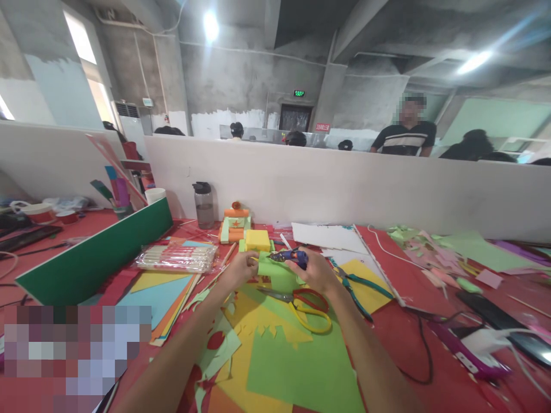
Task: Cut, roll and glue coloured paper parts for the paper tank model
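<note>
My right hand point(314, 268) is wrapped around a blue hot glue gun point(290, 256), whose nozzle points left toward my other hand. My left hand point(243, 268) is closed in a pinch on what looks like a small yellow paper piece, mostly hidden by the fingers. Between the hands lies light green paper point(282, 278). Just behind it stands a yellow paper block point(257, 240), and farther back an orange and green paper model point(236, 223) with a star. Scissors point(312, 312) with red and yellow handles lie below the hands on green and yellow sheets point(301, 367).
Teal-handled pliers point(359, 287) lie right of my right hand. On the left are wrapped sticks point(176, 258), coloured paper point(157, 298) and a green board point(103, 252). A water bottle point(204, 205) stands by the white partition point(327, 186). A power strip point(469, 350) and cables lie right.
</note>
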A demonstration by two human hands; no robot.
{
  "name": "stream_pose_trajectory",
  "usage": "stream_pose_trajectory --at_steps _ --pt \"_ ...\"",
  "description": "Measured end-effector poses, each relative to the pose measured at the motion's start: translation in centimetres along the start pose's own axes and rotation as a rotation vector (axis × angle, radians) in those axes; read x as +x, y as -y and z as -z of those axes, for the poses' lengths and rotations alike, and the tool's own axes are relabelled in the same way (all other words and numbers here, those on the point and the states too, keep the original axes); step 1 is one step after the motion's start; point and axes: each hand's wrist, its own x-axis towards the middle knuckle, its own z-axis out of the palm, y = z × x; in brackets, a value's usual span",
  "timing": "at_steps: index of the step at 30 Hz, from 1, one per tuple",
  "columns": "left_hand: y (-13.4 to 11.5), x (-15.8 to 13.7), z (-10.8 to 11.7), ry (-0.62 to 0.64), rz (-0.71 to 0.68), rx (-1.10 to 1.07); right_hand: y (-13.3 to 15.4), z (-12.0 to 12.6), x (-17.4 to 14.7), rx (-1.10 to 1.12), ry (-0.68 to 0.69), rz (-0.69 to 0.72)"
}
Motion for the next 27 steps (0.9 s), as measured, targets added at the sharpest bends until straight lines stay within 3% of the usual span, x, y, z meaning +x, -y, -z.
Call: stream_pose_trajectory --at_steps 4,11,19,27 --pt "0.0 -0.1 0.2 0.000 -0.016 0.019 0.0 0.4 0.0 0.028 0.036 -0.012" --pt "-0.4 -0.2 0.3 0.008 -0.029 0.035 -1.0 1.4 0.0 0.135 -0.042 -0.024" --pt "-0.2 -0.1 0.3 0.023 -0.033 0.015 -0.8 1.3 0.1 0.098 -0.052 -0.031" --pt "-0.3 -0.1 0.3 0.017 -0.035 0.000 -1.1 1.4 -0.1 0.232 -0.047 -0.028"
